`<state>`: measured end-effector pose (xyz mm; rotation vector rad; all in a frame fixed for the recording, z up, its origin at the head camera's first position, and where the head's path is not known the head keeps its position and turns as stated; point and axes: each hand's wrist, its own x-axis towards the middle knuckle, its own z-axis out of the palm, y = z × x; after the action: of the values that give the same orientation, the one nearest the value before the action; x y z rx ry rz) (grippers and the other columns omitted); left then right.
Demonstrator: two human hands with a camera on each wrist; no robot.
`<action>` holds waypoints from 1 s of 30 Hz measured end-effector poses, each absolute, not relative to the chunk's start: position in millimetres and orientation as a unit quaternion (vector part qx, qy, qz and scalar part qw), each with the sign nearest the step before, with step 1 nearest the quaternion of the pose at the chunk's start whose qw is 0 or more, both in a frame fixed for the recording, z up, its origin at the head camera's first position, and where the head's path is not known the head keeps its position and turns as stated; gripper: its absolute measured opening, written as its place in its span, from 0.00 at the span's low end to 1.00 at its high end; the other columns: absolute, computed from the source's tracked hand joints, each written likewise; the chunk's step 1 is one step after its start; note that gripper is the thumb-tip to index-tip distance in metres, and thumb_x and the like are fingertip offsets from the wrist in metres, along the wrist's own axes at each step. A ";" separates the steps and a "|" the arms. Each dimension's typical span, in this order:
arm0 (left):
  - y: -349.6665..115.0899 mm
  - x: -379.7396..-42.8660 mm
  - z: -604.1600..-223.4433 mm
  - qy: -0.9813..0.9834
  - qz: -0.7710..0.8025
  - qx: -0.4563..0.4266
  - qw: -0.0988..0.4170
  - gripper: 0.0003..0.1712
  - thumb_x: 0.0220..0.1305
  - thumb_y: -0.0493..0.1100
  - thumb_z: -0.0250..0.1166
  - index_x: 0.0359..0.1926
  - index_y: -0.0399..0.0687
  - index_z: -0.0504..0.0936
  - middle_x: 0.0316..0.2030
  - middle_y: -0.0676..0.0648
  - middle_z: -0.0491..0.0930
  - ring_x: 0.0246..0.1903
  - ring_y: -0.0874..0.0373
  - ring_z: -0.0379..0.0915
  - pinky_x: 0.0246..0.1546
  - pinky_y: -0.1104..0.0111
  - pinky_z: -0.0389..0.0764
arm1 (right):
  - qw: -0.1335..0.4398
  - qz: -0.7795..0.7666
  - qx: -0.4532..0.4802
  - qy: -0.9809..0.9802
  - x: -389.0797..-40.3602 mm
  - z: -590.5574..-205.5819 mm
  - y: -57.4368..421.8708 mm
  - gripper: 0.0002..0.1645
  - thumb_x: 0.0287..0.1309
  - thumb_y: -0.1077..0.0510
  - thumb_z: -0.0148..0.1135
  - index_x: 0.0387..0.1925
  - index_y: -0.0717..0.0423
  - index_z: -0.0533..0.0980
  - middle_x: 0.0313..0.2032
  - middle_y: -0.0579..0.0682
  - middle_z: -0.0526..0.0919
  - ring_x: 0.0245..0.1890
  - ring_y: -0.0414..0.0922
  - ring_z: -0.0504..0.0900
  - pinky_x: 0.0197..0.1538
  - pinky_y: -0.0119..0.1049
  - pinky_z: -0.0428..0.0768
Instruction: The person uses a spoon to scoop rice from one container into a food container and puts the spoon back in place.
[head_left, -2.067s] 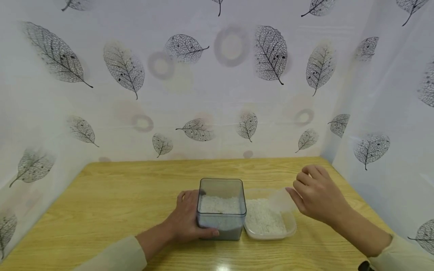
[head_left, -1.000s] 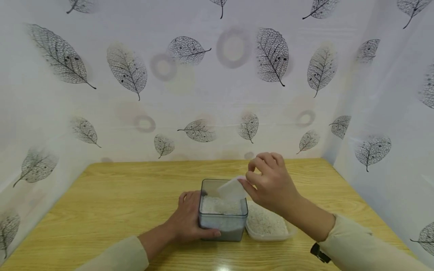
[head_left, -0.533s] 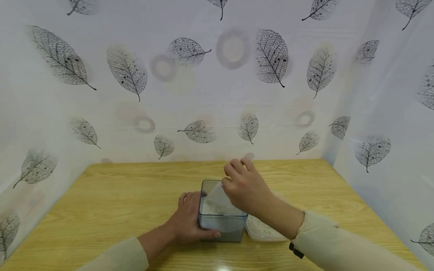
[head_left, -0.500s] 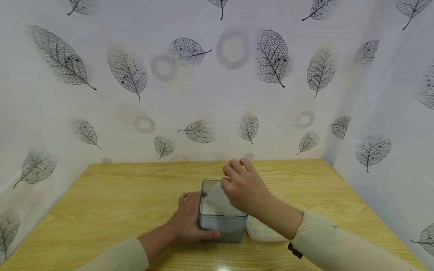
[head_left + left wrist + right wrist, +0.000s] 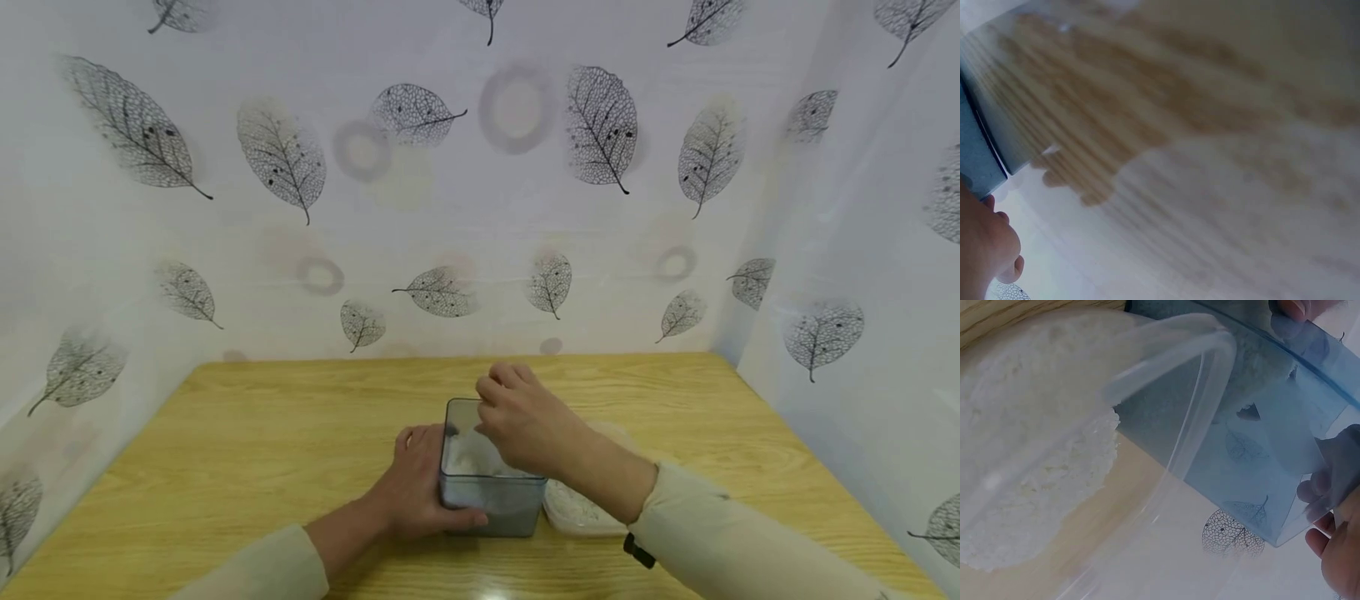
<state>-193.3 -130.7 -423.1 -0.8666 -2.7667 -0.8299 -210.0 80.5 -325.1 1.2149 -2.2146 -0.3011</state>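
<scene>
I had the left hand [image 5: 420, 485] gripping the grey container [image 5: 492, 510] and the right hand [image 5: 525, 425] pinching a white plastic piece [image 5: 1291, 436] inside it; a clear tub [image 5: 588, 528] stood beside.

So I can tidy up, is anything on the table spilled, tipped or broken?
Nothing stands out. The gray bin stands upright, gripped by the left hand; the clear tub, partly hidden by the right arm, sits level. No spill shows on the visible tabletop.
</scene>
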 end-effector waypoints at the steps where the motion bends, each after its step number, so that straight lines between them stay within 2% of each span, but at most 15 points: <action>1: -130.8 -193.0 -423.0 -0.915 -0.276 -0.287 0.062 0.63 0.42 0.80 0.68 0.67 0.45 0.60 0.57 0.49 0.70 0.58 0.52 0.63 0.62 0.47 0.54 | 0.287 -0.108 0.456 -0.836 -209.9 -325.4 80.2 0.17 0.63 0.48 0.65 0.21 0.51 0.76 0.35 0.45 0.72 0.42 0.46 0.67 0.48 0.40 0.69; 13: -130.9 -192.8 -425.5 -0.915 -0.275 -0.287 0.068 0.63 0.42 0.80 0.68 0.68 0.45 0.59 0.58 0.49 0.70 0.58 0.52 0.63 0.62 0.48 0.54 | 0.243 -0.034 0.445 -0.861 -211.6 -329.6 81.8 0.16 0.58 0.48 0.70 0.20 0.49 0.77 0.37 0.45 0.73 0.40 0.45 0.66 0.40 0.38 0.66; 21: -131.2 -191.7 -424.1 -0.914 -0.278 -0.288 0.070 0.63 0.42 0.79 0.69 0.68 0.43 0.60 0.58 0.48 0.70 0.58 0.51 0.63 0.62 0.48 0.54 | 0.211 -0.008 0.442 -0.872 -213.2 -330.7 81.5 0.19 0.59 0.49 0.69 0.18 0.49 0.73 0.36 0.46 0.69 0.39 0.45 0.63 0.39 0.36 0.63; 30: -130.6 -191.4 -423.3 -0.912 -0.281 -0.289 0.074 0.63 0.41 0.78 0.69 0.67 0.43 0.61 0.57 0.48 0.71 0.58 0.51 0.64 0.62 0.48 0.54 | 0.194 -0.001 0.434 -0.880 -214.0 -331.8 82.5 0.19 0.60 0.48 0.68 0.18 0.48 0.74 0.36 0.46 0.67 0.38 0.45 0.62 0.39 0.36 0.62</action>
<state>-191.4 -130.6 -423.3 -0.8676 -2.7381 -0.8419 -214.0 82.5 -331.8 1.2183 -2.4677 -0.0023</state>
